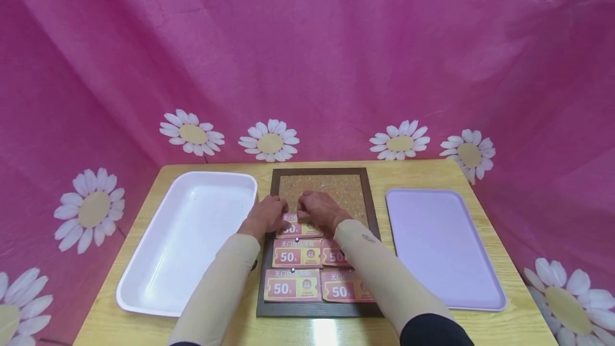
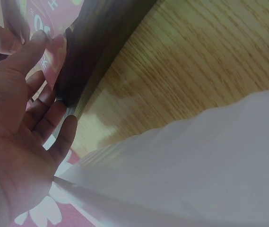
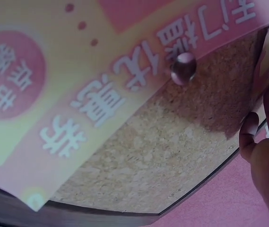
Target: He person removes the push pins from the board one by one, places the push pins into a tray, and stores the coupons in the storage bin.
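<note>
Op: Grips?

Eng: Your left grip [image 1: 268,215] was slack: thumb on the top coupon [image 1: 300,231], other fingers loose by the left rail of the frame [image 1: 312,310]. Your right grip [image 1: 323,208] had fingertips drawn in at the coupon's upper edge; couldn't tell whether they pinched anything.

Op: Coupon position?

Eng: Top of the left column, on the cork [image 1: 322,183], just above a pinned coupon [image 1: 287,256].

Op: Risks?

Eng: Skew, likely, if your left thumb slipped or lifted early. Your right sleeve [image 1: 384,266] crossed over the right-column coupons [image 1: 338,291]; dropping that arm could have dragged them or knocked the pin [image 3: 184,68] there.

Op: Room?

Eng: Tight on your left: the white tray [image 1: 187,244] sat just beside the frame, thin strip of desk [image 1: 264,186] between. More slack on your right, before the lilac tray [image 1: 442,250]. Bare cork lay above and right of the coupon, so up was probably your cleanest way out.
</note>
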The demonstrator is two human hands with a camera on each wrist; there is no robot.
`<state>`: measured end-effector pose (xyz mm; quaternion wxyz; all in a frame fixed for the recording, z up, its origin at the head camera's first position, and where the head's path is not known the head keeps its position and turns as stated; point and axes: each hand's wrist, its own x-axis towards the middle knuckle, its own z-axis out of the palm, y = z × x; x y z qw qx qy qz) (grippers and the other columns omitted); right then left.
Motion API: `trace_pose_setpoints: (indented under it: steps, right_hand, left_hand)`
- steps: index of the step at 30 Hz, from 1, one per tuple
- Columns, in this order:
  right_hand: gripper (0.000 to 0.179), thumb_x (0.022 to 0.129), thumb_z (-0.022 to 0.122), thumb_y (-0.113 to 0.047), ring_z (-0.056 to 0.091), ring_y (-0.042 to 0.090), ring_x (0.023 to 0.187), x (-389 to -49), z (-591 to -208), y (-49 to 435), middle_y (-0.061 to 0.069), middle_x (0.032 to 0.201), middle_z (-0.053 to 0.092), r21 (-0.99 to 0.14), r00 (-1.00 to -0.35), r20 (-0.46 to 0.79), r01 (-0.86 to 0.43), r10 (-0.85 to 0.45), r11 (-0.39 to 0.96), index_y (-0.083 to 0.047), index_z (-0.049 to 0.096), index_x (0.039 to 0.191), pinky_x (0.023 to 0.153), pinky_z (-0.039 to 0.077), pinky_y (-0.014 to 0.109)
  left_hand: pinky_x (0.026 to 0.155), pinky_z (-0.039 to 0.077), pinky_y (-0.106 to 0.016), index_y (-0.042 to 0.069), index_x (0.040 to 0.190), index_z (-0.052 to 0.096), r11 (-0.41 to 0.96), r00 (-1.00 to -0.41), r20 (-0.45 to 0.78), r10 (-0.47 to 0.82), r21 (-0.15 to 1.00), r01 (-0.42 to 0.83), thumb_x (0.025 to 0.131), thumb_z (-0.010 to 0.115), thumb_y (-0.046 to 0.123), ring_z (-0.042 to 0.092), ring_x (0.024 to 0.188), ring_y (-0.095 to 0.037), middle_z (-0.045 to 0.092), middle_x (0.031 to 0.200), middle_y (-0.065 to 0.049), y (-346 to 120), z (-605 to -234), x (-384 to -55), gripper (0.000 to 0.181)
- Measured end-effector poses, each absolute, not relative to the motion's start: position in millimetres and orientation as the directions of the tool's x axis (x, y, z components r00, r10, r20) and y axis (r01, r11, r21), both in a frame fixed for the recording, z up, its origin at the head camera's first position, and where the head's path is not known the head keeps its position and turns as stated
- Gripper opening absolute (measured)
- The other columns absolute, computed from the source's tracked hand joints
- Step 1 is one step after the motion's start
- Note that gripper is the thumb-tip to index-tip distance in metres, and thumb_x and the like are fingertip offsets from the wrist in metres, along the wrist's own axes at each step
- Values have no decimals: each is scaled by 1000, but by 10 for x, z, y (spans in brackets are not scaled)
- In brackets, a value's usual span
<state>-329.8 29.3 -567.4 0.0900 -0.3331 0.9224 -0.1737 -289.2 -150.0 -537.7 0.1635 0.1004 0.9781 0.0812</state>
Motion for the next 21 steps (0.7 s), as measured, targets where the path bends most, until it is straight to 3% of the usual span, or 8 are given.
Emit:
trace_pose_setpoints:
  steps: [9,21]
  right_hand:
    - [4,87,66,-26,54,8,76,-3270,-5638,324,-9,86,57,-464,-777,-103,-515,-621,721,-24,63,84,68,46,23]
    - [3,82,67,-23,55,9,72,-3306,-5565,424,-7,81,59,-471,-791,-96,-499,-604,727,-21,65,80,66,46,24]
  left_hand:
    - [89,47,-41,21,111,63,962,-929,-291,229,213,171,81,75,37,52,95,-20,61,101,-1,-1492,-5372,-2878,36]
    - [79,44,-39,22,100,60,951,-917,-316,243,262,162,81,76,35,53,85,-19,61,87,3,-1478,-5363,-2917,28]
